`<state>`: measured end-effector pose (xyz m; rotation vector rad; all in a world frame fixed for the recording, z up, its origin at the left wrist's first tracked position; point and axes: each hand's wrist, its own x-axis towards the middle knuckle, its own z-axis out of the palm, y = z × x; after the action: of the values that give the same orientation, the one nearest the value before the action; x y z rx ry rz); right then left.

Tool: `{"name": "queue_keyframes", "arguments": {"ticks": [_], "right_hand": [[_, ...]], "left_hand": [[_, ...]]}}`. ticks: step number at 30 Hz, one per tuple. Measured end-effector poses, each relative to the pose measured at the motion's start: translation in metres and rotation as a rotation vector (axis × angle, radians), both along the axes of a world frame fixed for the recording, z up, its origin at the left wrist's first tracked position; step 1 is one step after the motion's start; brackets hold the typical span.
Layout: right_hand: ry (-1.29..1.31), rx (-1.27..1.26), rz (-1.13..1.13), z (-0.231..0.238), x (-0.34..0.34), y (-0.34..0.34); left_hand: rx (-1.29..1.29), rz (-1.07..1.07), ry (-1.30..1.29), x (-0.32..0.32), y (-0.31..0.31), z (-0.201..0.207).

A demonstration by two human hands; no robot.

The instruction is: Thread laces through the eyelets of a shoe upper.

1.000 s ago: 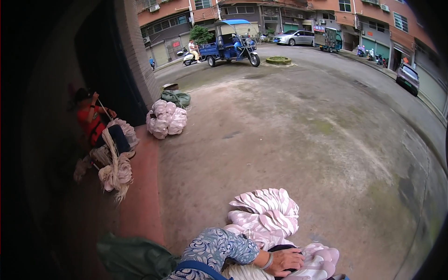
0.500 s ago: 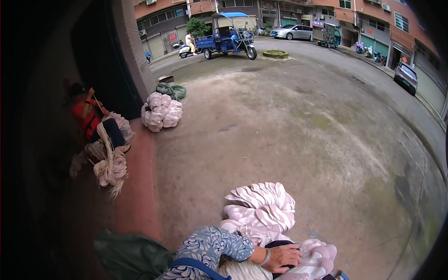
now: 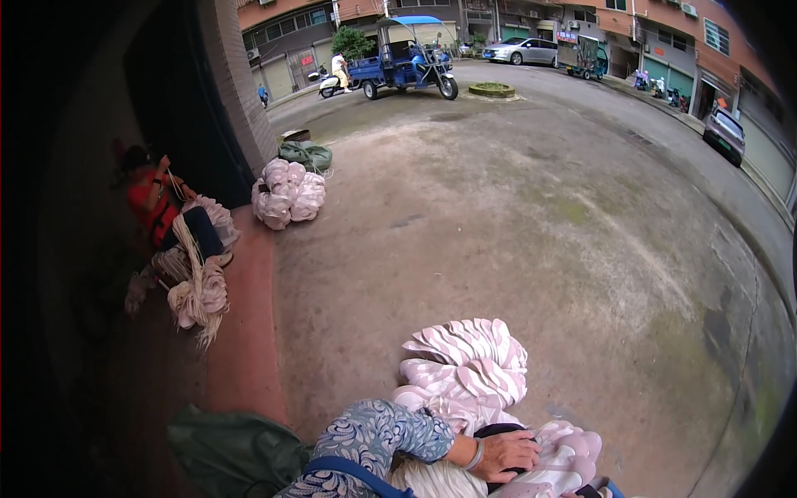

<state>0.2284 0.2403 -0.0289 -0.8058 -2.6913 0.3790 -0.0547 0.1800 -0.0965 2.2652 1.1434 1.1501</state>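
My left hand [image 3: 508, 456] lies back up over a dark cloth-like thing [image 3: 501, 430] at the bottom of the view, its fingers laid out and slightly bent. A band circles the wrist, below a blue-and-white patterned sleeve. Just right of the fingers is a bunch of pink-and-white rounded flat pieces [image 3: 573, 452], shaped like insoles. More of these pieces [image 3: 469, 361] are fanned in layered stacks on the ground ahead of the hand. A cream bundle of strands [image 3: 436, 480] sits under the forearm. My right hand is not in view.
At left, a person in red [image 3: 154, 203] sits by a doorway among pink bundles and pale strands [image 3: 198, 290]. A pink bundle [image 3: 288, 195] and a green sack [image 3: 305, 155] stand by the wall. Green cloth [image 3: 237, 452] lies lower left. A blue three-wheeler [image 3: 403, 62] stands far off.
My left hand stays on the dark thing, its fingers shifted only slightly. The seated person's raised hand has moved a little. The whole view has tilted slightly.
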Motion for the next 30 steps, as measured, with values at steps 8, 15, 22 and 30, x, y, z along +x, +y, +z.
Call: {"name": "queue_keyframes", "arguments": {"ticks": [8, 15, 22, 30], "right_hand": [[0.055, 0.125, 0.027, 0.006, -0.006, -0.003], [-0.049, -0.05, -0.008, 0.011, -0.006, 0.002], [-0.014, 0.04, 0.002, 0.002, -0.001, 0.001], [-0.045, -0.037, -0.007, -0.001, 0.001, -0.004]], "left_hand": [[-0.03, 0.005, -0.001, -0.001, -0.001, 0.003], [-0.028, 0.001, 0.005, -0.003, 0.002, 0.002], [-0.026, 0.0, 0.019, -0.001, 0.001, 0.002], [-0.048, -0.012, 0.028, 0.003, -0.008, 0.003]]}}
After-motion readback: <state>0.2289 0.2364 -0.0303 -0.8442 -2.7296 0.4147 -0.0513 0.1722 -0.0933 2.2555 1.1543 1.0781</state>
